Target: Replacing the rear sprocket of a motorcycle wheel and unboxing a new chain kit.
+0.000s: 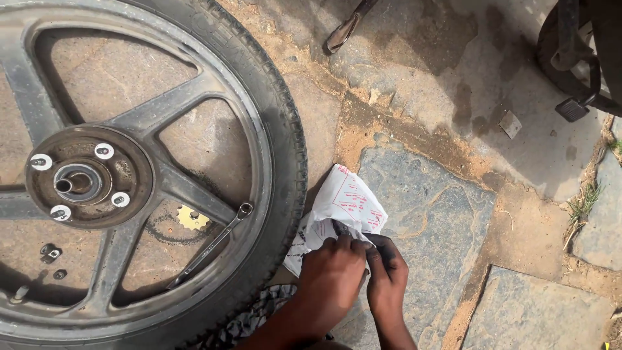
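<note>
Paper (343,207) is what we've got both hands on — a crumpled white sheet with red print, lying on the stone floor (440,214) just off the right edge of the wheel.

Going left to right: the wheel (129,168) lies flat, spokes and hub up, with a wrench (210,245) resting inside it, its ring end up near the rim and its handle running down-left. Through the spokes we can see a small sprocket (193,218) and a couple of nuts (49,253) on the ground. The tyre's right edge is touching or nearly touching the paper's left side.

Then our hands. Left hand (332,279) is curled over the paper's lower edge, fingers bent and pressed together on top of it. Right hand (387,272) sits just beside it, touching, fingers curled and pinching the same lower edge next to the left's knuckles. We can't tell whether anything is inside the fold.

So the paper spreads up and away from our fingertips, long side running from lower-left to upper-right — both hands equally close, at its near end.

Further right it's bare slabs and sandy joints.
</note>
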